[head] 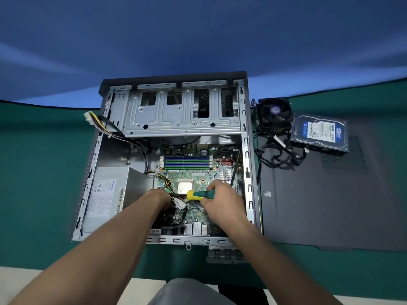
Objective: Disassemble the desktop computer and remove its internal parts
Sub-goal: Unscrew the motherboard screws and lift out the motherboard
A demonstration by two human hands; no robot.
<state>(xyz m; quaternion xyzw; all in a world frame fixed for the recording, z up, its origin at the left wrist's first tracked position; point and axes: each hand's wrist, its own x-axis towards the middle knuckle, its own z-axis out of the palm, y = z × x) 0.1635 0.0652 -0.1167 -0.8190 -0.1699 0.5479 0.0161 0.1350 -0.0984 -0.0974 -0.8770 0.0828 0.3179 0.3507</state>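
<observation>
Fan [273, 113] and hard drive [320, 134] lie right of the case [247, 172]; inside, motherboard [193, 172] and power supply [108, 194] remain, right hand [220, 198] gripping a screwdriver [199, 194], left hand [157, 198] pinching a cable connector [178, 203].

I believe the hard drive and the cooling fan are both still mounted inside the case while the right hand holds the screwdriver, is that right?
Not quite. The head view shows the hard drive and the cooling fan already out, lying on the dark side panel to the right of the case. The rest holds: the right hand grips the yellow-and-green screwdriver over the motherboard.
</observation>
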